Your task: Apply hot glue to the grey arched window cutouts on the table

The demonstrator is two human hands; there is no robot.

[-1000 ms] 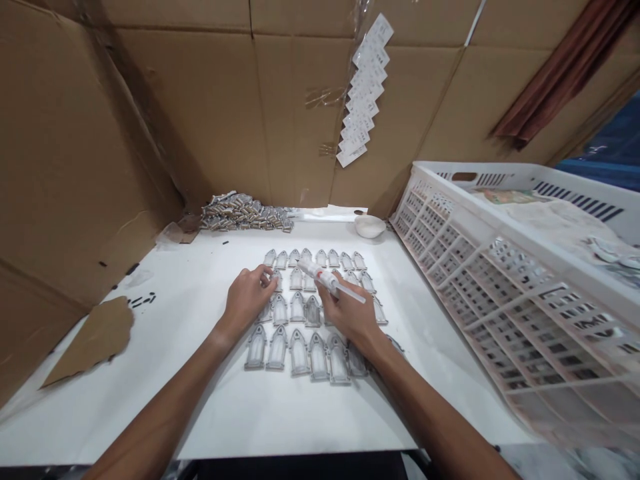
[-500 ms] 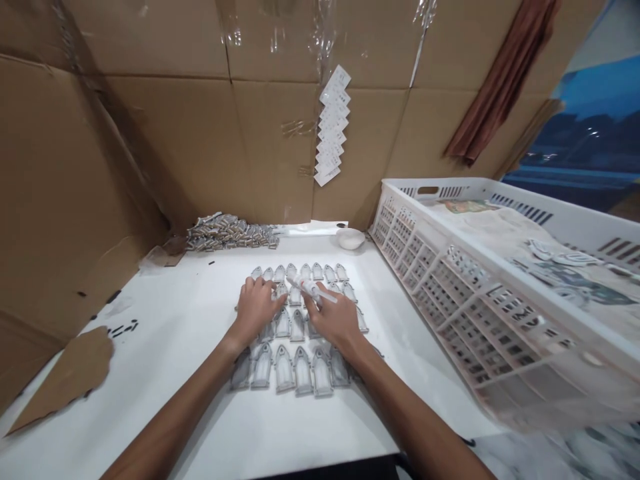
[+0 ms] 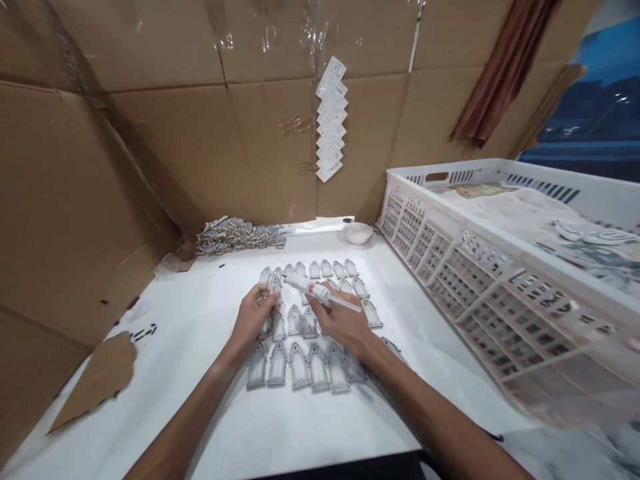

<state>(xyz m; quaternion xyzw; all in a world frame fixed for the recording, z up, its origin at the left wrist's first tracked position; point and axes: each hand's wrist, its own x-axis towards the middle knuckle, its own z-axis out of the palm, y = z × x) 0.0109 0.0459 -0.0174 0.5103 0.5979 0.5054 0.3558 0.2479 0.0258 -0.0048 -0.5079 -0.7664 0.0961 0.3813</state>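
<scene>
Four rows of small arch-shaped pieces (image 3: 300, 368) lie on the white table (image 3: 290, 430), right in front of the person. The left hand (image 3: 253, 312) pinches one arch (image 3: 275, 283) near the left end of the rows, with thumb and fingertips. The right hand (image 3: 345, 327) is curled around a white tube (image 3: 320, 291), and its thin tip points at that arch, very near it. I can't tell if they touch.

My guess is the work is partway along: the arches are all set out, and one is being worked on. I can't see which ones are finished; they are too small.

At the back sits a heap of little parts (image 3: 240, 238), with a white bowl (image 3: 359, 233) to its right. Black bits (image 3: 145, 331) and a torn cardboard scrap (image 3: 97, 377) lie off to the left. A big white crate (image 3: 500, 243) fills the right side, so that arm has less room. The right hand and arm also hide some arches.
</scene>
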